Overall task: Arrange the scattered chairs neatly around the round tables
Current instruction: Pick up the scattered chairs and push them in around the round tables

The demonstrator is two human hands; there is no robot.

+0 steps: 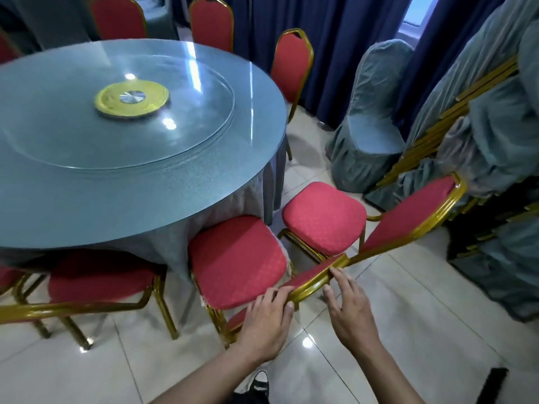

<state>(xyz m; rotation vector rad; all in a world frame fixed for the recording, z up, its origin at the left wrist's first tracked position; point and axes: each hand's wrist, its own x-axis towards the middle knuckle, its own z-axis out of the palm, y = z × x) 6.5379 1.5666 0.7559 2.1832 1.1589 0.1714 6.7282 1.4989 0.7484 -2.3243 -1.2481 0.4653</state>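
A banquet room with dark blue curtains (335, 48) and a glossy pale tiled floor (408, 301) holds one big round counter (87, 205) draped in grey-blue cloth, a glass turntable (116, 112) on top. To the right, a stack of cloth-covered chairs (481, 126) leans against the wall, with one covered chair (370, 121) standing alone in front of it.

Red chairs with gold frames ring the counter. The one in hand, the near chair (236, 258), sits at the counter's lower right edge, its seat partly tucked toward the cloth and its backrest rail (315, 279) directly in front of the person. That rail runs from lower left to upper right, roughly tangent to the counter's rim. Just to its right stands a second chair (323, 217), its seat clear of the counter and its back (408, 217) splayed outward, almost touching the first chair's rail end.

The left hand (265, 325) grips the left part of the rail, fingers curled over the top and thumb underneath. The right hand (350, 310) lies flatter, fingers extended along the rail's right end, resting rather than clasping.

Both hands are on the rail, so a straight push away from the body, toward the counter's centre, looks like what would seat this chair. The neighbouring chair, nearer the right hand, seems the next to need squaring.
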